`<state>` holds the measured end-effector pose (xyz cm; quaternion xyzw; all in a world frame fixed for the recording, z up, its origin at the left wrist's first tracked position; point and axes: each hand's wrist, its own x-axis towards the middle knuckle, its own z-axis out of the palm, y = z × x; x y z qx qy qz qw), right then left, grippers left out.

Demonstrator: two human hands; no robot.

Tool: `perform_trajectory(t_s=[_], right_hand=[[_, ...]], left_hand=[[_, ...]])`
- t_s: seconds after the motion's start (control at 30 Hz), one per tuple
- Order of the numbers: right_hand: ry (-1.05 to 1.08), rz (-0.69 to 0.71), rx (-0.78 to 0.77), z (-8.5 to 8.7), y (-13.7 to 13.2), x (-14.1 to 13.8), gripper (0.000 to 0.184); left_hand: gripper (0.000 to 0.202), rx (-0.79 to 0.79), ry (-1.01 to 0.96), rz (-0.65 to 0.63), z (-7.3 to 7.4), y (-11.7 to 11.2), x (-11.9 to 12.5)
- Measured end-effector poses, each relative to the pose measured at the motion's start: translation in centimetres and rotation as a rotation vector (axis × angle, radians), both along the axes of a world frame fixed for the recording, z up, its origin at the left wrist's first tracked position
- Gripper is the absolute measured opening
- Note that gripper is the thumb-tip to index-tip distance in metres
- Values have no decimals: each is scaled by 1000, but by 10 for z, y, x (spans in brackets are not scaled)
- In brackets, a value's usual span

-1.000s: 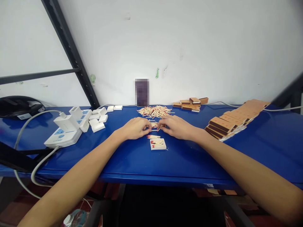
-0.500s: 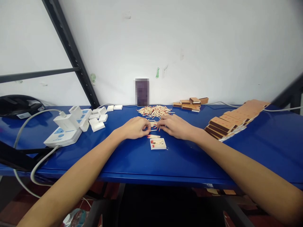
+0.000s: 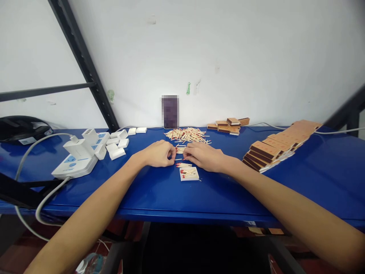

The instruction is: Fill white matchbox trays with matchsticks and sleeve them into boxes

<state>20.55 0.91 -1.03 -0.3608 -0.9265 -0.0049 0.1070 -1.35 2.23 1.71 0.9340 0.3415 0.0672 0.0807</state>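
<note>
Starting nearest: two bare forearms stretched over the front edge of the blue counter (image 3: 159, 198). Just ahead of them, flat on the counter, a small open tray (image 3: 189, 174) with red-tipped matches lying in it. Right behind the tray, at its far edge, a short loose bundle (image 3: 184, 164) of matches.

Then the left grip (image 3: 157, 153), knuckles up, fingers curled under toward the middle. Beside it the right grip (image 3: 203, 156), also knuckles up, fingers bent toward the left one. Between the two sets of fingertips, a few matches (image 3: 179, 150) low over the counter. Looks pinched from both sides, but too small to be sure, so cannot tell whether either grip is clenched on them or only touching.

Farther back, a loose heap (image 3: 186, 134) of matches spread on the counter, well apart from the tray. Off to the left, a white power strip (image 3: 74, 166), with white blocks (image 3: 117, 147) near it. Off to the right, a long slanted row of brown boxes (image 3: 278, 146). At the back, a small stack of brown boxes (image 3: 229, 125) and a dark blurred slab (image 3: 170, 111) upright against the white wall (image 3: 228, 57).
</note>
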Motion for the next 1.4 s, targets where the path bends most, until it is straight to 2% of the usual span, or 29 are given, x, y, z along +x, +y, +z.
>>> perform_trajectory(t_s=[0.2, 0.4, 0.63, 0.8, 0.93, 1.03, 1.17, 1.4], right_hand=[[65, 3, -81, 1, 0, 3, 20], [190, -87, -105, 0, 2, -3, 17], [329, -90, -195, 0, -1, -4, 21], [360, -22, -273, 7, -9, -1, 19], [325, 7, -367, 17, -16, -1, 15], [320, 4, -429, 20, -18, -1, 18], [332, 0, -429, 18, -16, -2, 27], [351, -63, -396, 15, -12, -3, 17]], left_hand=[[10, -13, -16, -34, 0, 0, 0], [11, -18, -65, -57, -4, 3, 1], [15, -206, -182, -69, -8, -3, 12], [17, -129, -323, -39, 0, -6, 8], [26, -139, -185, -83, 6, -6, 0], [31, -161, -94, -141, 4, -5, -1], [27, -103, -90, -170, 0, -5, 3], [17, -62, -81, -111, -1, -7, 9]])
